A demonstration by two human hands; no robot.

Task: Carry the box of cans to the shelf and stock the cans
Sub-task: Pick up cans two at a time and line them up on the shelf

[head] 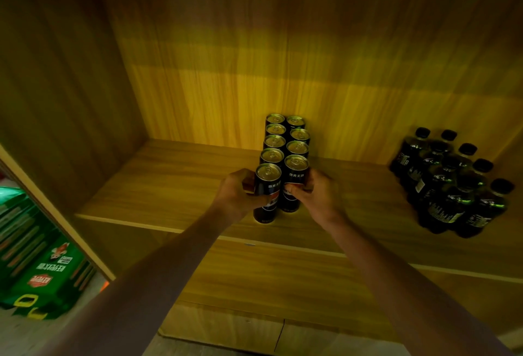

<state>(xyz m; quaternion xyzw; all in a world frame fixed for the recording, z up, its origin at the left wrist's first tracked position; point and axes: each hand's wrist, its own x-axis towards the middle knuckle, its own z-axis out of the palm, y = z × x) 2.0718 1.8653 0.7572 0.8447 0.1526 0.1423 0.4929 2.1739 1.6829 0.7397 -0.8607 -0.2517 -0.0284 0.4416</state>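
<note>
Two rows of dark cans with gold tops (285, 140) stand on the wooden shelf (158, 186), running from the back wall toward me. My left hand (237, 194) grips the front can of the left row (267, 186). My right hand (314, 194) grips the front can of the right row (295, 174). Both front cans stand upright and touch each other. The box of cans is not in view.
A shrink-wrapped pack of dark bottles with black caps (452, 186) sits on the shelf at the right. Green cartons (36, 265) are stacked on the floor beyond the shelf's left side panel. Bare shelf board lies left of the cans.
</note>
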